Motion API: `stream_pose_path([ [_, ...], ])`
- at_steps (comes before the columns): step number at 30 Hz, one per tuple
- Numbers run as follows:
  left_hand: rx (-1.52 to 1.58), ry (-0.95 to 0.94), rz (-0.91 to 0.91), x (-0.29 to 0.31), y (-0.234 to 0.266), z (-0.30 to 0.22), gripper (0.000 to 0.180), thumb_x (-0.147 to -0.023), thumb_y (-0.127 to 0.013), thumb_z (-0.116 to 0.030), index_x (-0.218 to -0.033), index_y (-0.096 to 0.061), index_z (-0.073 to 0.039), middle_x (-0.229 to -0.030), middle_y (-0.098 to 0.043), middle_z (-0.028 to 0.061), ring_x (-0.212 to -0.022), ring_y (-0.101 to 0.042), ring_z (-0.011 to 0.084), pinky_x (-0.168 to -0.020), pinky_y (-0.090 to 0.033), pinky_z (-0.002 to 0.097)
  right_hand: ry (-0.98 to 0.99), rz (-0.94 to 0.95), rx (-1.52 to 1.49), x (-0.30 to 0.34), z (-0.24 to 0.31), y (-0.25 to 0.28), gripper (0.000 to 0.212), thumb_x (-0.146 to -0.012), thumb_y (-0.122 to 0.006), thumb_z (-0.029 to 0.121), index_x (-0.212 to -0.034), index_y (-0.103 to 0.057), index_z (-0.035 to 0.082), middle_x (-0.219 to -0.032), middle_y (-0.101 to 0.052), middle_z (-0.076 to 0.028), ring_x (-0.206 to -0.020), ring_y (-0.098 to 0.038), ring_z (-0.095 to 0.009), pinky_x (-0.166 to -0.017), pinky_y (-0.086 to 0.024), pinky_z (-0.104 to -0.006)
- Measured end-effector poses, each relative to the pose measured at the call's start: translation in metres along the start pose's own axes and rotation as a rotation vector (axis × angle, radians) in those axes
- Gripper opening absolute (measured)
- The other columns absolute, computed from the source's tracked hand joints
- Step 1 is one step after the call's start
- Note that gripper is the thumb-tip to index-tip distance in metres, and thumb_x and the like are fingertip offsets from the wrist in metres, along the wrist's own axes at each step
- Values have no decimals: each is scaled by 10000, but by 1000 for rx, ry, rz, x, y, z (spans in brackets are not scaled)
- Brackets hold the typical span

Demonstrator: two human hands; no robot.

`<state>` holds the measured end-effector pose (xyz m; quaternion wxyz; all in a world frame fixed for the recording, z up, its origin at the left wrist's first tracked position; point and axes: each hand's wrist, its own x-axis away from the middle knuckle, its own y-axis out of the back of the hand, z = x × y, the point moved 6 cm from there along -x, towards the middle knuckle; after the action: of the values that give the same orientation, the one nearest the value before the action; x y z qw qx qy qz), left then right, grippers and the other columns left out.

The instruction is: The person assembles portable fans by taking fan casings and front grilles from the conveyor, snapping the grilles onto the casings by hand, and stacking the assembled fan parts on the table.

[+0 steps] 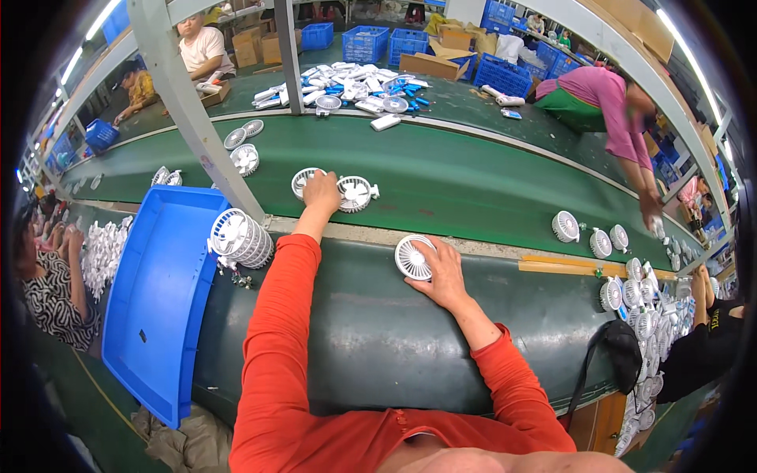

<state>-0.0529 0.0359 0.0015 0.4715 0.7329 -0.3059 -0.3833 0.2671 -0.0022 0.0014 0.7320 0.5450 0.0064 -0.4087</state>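
On the green conveyor, my left hand [322, 194] reaches forward with its fingers curled on the rim of a round white fan head [300, 182]. Right beside that hand lies a second white fan head [354, 195], its blades showing. Closer to me, my right hand [444, 272] grips a white fan head with a slotted round grille [412, 258] at the near edge of the belt. The thumb is under its lower side and the fingers lie over its right side. A stack of white fan rings [246, 243] stands left of my left forearm.
A blue tray [150, 315] leans at the left. Grey metal posts [193, 110] rise by the belt. More fan heads [565, 226] lie rightward, near a co-worker's hand [651, 206]. A black cap-like item [619, 355] and piled fans [650, 331] are at right. White handles [347, 83] heap beyond.
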Motion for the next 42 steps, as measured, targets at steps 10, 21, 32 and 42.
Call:
stream_pose_path([
  [10, 294, -200, -20, 58, 99, -18, 230, -681, -658, -200, -783, -675, 5, -833, -634, 216, -820, -619, 378, -776, -492, 427, 24, -1, -1, -1, -11, 0, 775, -602, -830, 257, -1298, -494, 192, -1330, -442, -118, -1210, -427, -330, -1013, -309, -471],
  [21, 36, -117, -280, 213, 193, 10, 124, -716, -663, -111, -770, -602, -16, -813, -573, 149, -786, -593, 337, -697, -486, 428, 58, -40, -26, 2, -8, -3, 784, -598, -843, 248, -1299, -494, 215, -1315, -442, -111, -1199, -429, -323, -1007, -315, -463],
  [32, -143, 49, -288, 238, 141, 56, 253, -688, -723, -96, -911, -639, -10, -1099, -545, 135, -1021, -512, 328, -852, -451, 422, 59, -42, -31, 4, -7, 1, 754, -603, -842, 249, -1281, -516, 206, -1316, -448, -124, -1205, -430, -324, -1013, -314, -463],
  [42, 61, -83, 0, 216, 116, 71, 191, -806, -639, -144, -956, -608, -31, -797, -623, 154, -818, -610, 340, -728, -485, 430, 222, 35, -109, 1, 18, 25, 431, -704, -763, 154, -1116, -638, 123, -1302, -485, -122, -1194, -453, -341, -999, -365, -447],
])
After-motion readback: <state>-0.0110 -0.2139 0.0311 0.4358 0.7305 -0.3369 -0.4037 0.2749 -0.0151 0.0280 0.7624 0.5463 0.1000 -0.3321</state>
